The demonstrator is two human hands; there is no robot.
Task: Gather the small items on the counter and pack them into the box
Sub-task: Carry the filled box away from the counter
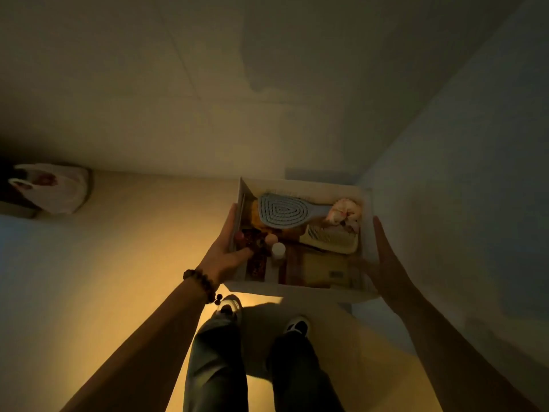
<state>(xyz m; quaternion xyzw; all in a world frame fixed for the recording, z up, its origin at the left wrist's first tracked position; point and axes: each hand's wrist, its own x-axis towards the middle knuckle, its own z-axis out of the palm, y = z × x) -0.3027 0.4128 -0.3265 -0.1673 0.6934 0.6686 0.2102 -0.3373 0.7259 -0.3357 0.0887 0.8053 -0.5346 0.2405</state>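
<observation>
A white open box (pixel 367 233) is held in the air over the floor, between both my hands. My left hand (pixel 228 248) grips its left wall, thumb hooked inside over the rim. My right hand (pixel 386 257) presses flat against the right wall with straight fingers. Inside lie a blue hairbrush (pixel 282 211), a yellow comb (pixel 329 240), a pink scrunchie (pixel 344 214), a small white-capped bottle (pixel 278 250), a dark red patterned item (pixel 255 257) and a yellow pouch (pixel 323 269).
My legs and shoes (pixel 228 306) stand on a dim, yellow-lit floor below the box. A white plastic bag (pixel 56 188) lies on the floor at the left by the wall. A pale wall (pixel 460 173) runs close along the right.
</observation>
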